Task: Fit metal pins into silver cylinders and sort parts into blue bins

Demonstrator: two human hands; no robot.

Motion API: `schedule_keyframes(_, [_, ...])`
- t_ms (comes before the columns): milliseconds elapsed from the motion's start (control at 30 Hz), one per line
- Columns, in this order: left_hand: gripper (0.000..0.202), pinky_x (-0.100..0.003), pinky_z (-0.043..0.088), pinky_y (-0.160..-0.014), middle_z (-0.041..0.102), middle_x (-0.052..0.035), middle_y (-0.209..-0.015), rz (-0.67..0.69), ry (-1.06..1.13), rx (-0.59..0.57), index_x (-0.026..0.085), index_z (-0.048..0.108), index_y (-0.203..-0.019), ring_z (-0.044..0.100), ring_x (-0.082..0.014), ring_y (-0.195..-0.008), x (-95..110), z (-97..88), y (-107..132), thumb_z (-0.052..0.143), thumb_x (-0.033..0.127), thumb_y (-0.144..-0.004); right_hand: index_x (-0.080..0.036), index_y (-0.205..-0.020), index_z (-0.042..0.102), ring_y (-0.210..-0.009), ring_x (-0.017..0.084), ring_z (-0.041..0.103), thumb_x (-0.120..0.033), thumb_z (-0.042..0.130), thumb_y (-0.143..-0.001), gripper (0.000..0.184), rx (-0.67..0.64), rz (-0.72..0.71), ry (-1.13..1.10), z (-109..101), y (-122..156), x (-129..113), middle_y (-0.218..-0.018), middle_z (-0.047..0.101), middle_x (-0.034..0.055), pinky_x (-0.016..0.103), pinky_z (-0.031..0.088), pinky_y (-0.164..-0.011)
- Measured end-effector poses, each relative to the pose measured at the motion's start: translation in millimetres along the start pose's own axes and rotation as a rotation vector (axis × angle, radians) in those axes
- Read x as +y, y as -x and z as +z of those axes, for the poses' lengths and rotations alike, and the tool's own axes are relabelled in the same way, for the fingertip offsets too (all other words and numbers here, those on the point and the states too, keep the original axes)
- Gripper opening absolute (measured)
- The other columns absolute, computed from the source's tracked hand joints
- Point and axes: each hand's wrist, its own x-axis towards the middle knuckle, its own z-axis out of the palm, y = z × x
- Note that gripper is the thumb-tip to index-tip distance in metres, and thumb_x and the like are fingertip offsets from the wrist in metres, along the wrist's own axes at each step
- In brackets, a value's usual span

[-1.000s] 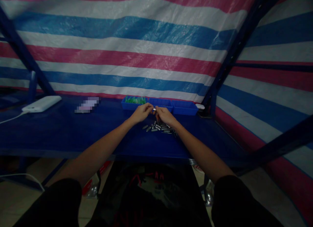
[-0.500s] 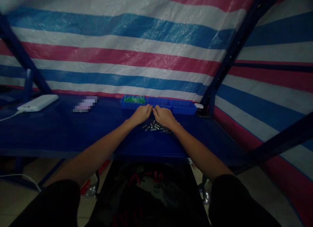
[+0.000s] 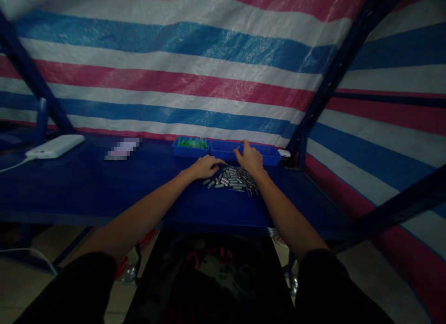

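A pile of small grey metal cylinders [image 3: 232, 178] lies on the blue table [image 3: 104, 189]. My left hand [image 3: 205, 167] rests at the pile's left edge, fingers curled and pointing at the pieces. My right hand [image 3: 250, 158] reaches past the pile to the middle blue tray [image 3: 226, 149], fingers bent over its rim; what they hold, if anything, is hidden. Left of it a blue tray [image 3: 191, 148] holds green pieces. Another blue tray [image 3: 270, 154] sits on the right.
A white power bank [image 3: 55, 146] with a cable lies at the table's far left. A blurred pinkish patch [image 3: 122, 148] sits mid-left. Striped tarpaulin [image 3: 181, 68] closes the back and right, with dark blue frame beams [image 3: 327, 87]. A small white object [image 3: 285, 153] is by the right tray.
My hands were together above the pile around a small piece. Now they are apart: the right has gone forward to the middle tray, the left has sunk to the pile.
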Motion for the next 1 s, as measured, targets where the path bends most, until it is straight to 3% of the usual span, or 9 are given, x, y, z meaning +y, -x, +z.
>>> schedule_keyframes(133, [0.028,-0.040,0.036,-0.078,0.061,-0.0056,-0.094,-0.016,-0.158,-0.004,0.027,0.064,-0.096,0.050,-0.0246,-0.094,8,-1.3,-3,0.047,0.042,-0.080,-0.021,-0.109,0.053,-0.087,0.022,0.060,-0.043,0.034,-0.089,0.035,-0.099,-0.104,-0.082,6,5,2,-0.093,0.066,0.0079,0.029,0.041,-0.071])
schedule_keyframes(267, [0.023,-0.039,0.036,-0.080,0.063,-0.0065,-0.090,-0.090,-0.158,0.064,0.020,0.065,-0.085,0.052,-0.0237,-0.091,9,-0.4,-6,0.052,0.037,-0.076,-0.020,-0.096,0.060,-0.088,0.019,0.060,-0.035,0.034,-0.090,0.030,-0.181,-0.179,-0.120,12,7,-6,-0.094,0.067,0.0073,0.025,0.039,-0.071])
schedule_keyframes(400, [0.022,-0.032,0.041,-0.073,0.065,-0.0066,-0.084,-0.147,0.073,0.155,0.016,0.065,-0.082,0.056,-0.0197,-0.081,3,-5.4,-2,0.052,0.034,-0.075,-0.018,-0.085,0.061,-0.083,0.016,0.059,-0.032,0.030,-0.092,0.035,-0.176,-0.230,-0.204,17,5,-9,-0.089,0.066,0.0087,0.023,0.037,-0.070])
schedule_keyframes(600, [0.025,-0.027,0.044,-0.069,0.065,-0.0059,-0.084,-0.134,0.378,0.303,0.014,0.062,-0.084,0.057,-0.0153,-0.076,9,-18.4,5,0.052,0.035,-0.077,-0.015,-0.072,0.058,-0.064,0.012,0.054,-0.034,0.027,-0.092,0.041,-0.180,-0.371,-0.516,18,4,-12,-0.066,0.061,0.0022,0.021,0.035,-0.062])
schedule_keyframes(767, [0.026,-0.026,0.044,-0.067,0.064,-0.0052,-0.083,-0.123,0.465,0.294,0.012,0.061,-0.086,0.057,-0.0141,-0.075,15,-19.3,5,0.051,0.035,-0.078,-0.016,-0.063,0.053,-0.060,0.011,0.049,-0.032,0.030,-0.090,0.039,-0.139,-0.392,-0.566,15,4,-13,-0.059,0.054,-0.0001,0.022,0.033,-0.060])
schedule_keyframes(1000, [0.024,-0.027,0.043,-0.068,0.064,-0.0053,-0.087,-0.057,0.519,0.328,0.014,0.057,-0.098,0.058,-0.0150,-0.080,17,-19.1,5,0.046,0.028,-0.082,-0.017,-0.059,0.047,-0.042,0.009,0.039,-0.041,0.034,-0.086,0.039,-0.260,-0.271,-0.899,14,4,-13,-0.042,0.040,-0.0060,0.021,0.030,-0.047])
